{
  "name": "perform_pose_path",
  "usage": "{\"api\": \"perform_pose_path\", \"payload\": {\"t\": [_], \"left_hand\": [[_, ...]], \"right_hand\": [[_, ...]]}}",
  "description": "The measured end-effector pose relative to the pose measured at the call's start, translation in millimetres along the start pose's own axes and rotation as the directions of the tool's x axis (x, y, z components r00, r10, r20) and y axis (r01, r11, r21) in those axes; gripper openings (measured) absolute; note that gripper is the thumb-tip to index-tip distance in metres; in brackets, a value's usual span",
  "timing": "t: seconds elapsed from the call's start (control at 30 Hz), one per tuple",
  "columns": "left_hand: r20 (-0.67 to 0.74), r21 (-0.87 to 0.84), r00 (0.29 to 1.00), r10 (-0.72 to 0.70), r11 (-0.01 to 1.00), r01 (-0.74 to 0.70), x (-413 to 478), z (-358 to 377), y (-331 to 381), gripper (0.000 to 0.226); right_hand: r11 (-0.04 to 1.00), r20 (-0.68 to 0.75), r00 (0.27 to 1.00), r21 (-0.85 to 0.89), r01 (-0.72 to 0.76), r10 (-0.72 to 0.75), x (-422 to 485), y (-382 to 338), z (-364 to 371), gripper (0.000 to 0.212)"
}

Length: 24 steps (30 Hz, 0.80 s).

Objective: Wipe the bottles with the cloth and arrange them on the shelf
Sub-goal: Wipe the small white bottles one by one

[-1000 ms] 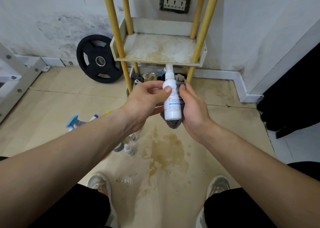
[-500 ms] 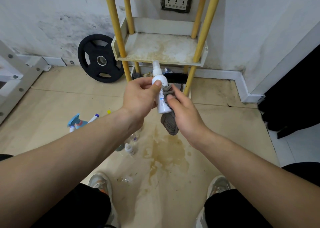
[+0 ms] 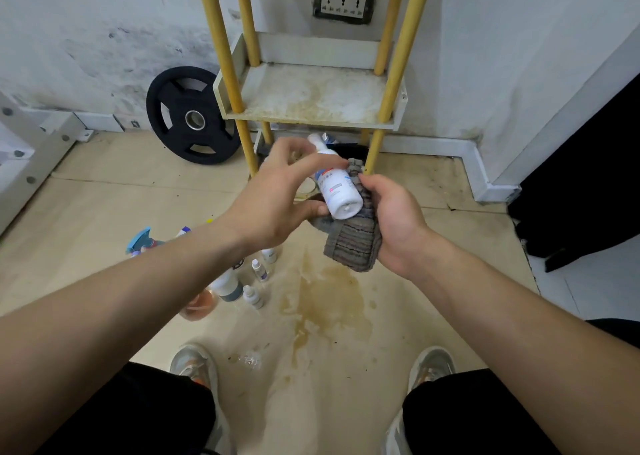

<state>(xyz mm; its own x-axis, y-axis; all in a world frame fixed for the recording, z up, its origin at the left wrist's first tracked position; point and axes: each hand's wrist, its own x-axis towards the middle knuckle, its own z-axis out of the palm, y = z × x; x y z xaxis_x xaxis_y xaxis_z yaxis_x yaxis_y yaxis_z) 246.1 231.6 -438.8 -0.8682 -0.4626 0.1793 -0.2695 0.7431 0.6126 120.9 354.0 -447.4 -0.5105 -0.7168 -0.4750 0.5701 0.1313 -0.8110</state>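
– Bottle (image 3: 337, 191), head view: position?
– In mid-air between both hands, just on the near side of the shelf (image 3: 311, 91) and lower than its stained tray. Not on it yet.
– Change against half a second ago?
– It stood near upright then. Now it is tipped, base toward the camera, cap pointing far, at the shelf legs. Left hand (image 3: 277, 195) has slid from the top to the neck, where one of its fingers (image 3: 322, 160) and the thumb pinch it, the rest loosely spread. Right hand (image 3: 394, 219) cups the cloth (image 3: 353, 243) against the body, fingers clamped round the cloth.
– Meaning for the task?
– Judgement: the wipe has moved on to the underside and base. This item looks close to done, and placing should follow.
– Appearance?
– Small, white plastic, blue-and-pink label, flat round base with a centre mark, pale cap. The cloth is grey and ribbed, hanging below the palm.
– Remaining?
– Other bottles (image 3: 256, 281) stand on the floor, near left, by the left forearm. A blue sprayer (image 3: 142, 240) lies further left. Much wiping is left, by my reading.
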Motion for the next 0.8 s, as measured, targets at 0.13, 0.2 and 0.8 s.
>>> {"api": "perform_pose_path", "payload": {"t": [0.13, 0.2, 0.8], "left_hand": [[0.065, 0.145, 0.994, 0.090, 0.985, -0.098, 0, -10, -2, 0.053], [0.063, 0.135, 0.994, 0.086, 0.986, -0.094, -3, -9, -1, 0.053], [-0.025, -0.037, 0.966, -0.256, 0.966, 0.255, -1, -9, 3, 0.047]], "right_hand": [[0.998, 0.001, 1.000, -0.060, -0.024, 0.024, -3, 1, 0, 0.029], [0.997, 0.014, 1.000, -0.074, 0.020, -0.019, -5, -1, 2, 0.025], [0.242, 0.369, 0.647, -0.714, 0.657, -0.668, -4, 5, 0, 0.038]]}}
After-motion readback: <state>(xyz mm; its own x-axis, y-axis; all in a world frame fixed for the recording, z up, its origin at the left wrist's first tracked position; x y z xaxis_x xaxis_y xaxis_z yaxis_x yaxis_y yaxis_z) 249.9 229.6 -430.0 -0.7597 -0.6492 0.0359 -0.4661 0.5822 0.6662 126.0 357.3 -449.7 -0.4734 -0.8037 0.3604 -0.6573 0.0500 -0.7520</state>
